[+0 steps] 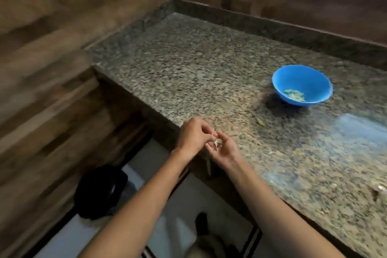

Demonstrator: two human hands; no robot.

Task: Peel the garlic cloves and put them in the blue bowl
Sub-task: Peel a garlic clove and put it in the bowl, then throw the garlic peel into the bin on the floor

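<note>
A garlic clove [216,143] with loose papery skin sits between both hands at the counter's near edge. My left hand [193,136] curls its fingers around the clove's skin from the left. From the right, my right hand [225,148] pinches the clove, palm turned up. The blue bowl [314,78] stands far to the right on the granite counter and holds several pale peeled cloves [294,94]. The frame is blurred, so the clove's detail is hard to read.
The granite counter [209,73] ends right under my hands, with white floor below. A black round object [100,190] stands on the floor at the lower left. Small scraps [260,121] lie on the counter, and more lie at the right edge [380,189]. Wooden walls close off the left and back.
</note>
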